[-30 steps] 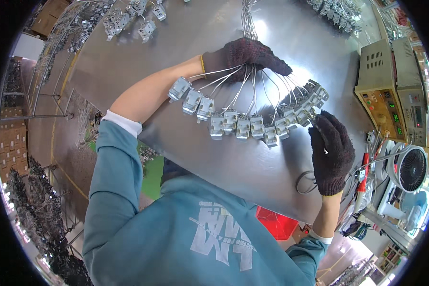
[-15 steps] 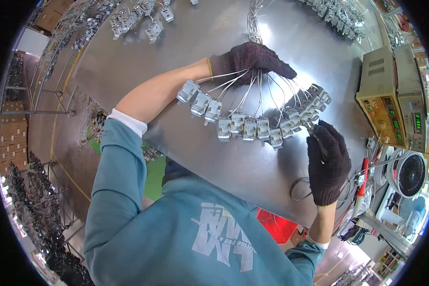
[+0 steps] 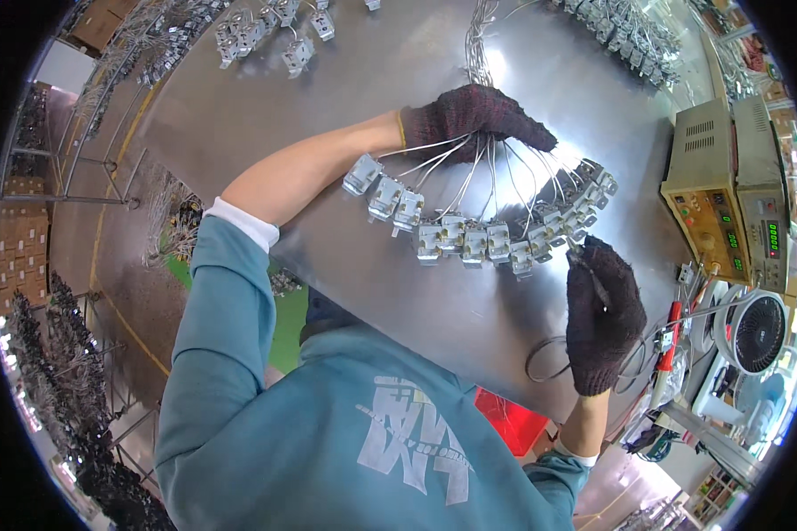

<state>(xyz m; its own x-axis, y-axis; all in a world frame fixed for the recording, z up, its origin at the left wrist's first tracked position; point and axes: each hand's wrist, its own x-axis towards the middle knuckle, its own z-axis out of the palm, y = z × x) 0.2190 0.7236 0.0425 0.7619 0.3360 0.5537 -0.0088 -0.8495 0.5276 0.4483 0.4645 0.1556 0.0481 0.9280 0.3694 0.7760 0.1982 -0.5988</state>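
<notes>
My left hand (image 3: 478, 122), in a dark knitted glove, is closed around a bundle of thin white wires (image 3: 476, 55). From under it the wires fan toward me, each ending in a boxy silver metal connector (image 3: 474, 245). Several of these connectors lie in a curved row on the metal tabletop (image 3: 328, 265). My right hand (image 3: 606, 314), gloved alike, is closed on a slim dark pen-like probe (image 3: 599, 288). Its fingertips are beside the connectors at the row's right part; whether the probe's tip touches one is hidden.
Two box-shaped meters (image 3: 704, 190) with lit displays stand at the right edge, near a small fan (image 3: 758, 332) and a red-handled tool (image 3: 670, 336). A dark cable (image 3: 533, 361) loops by my right wrist. More wired connectors lie at the far left (image 3: 248, 35) and far right (image 3: 624, 40).
My right hand has shifted slightly left and nearer along the row. The digits on one meter's display have changed. My left hand keeps its grip on the wires, and the view has shifted a little.
</notes>
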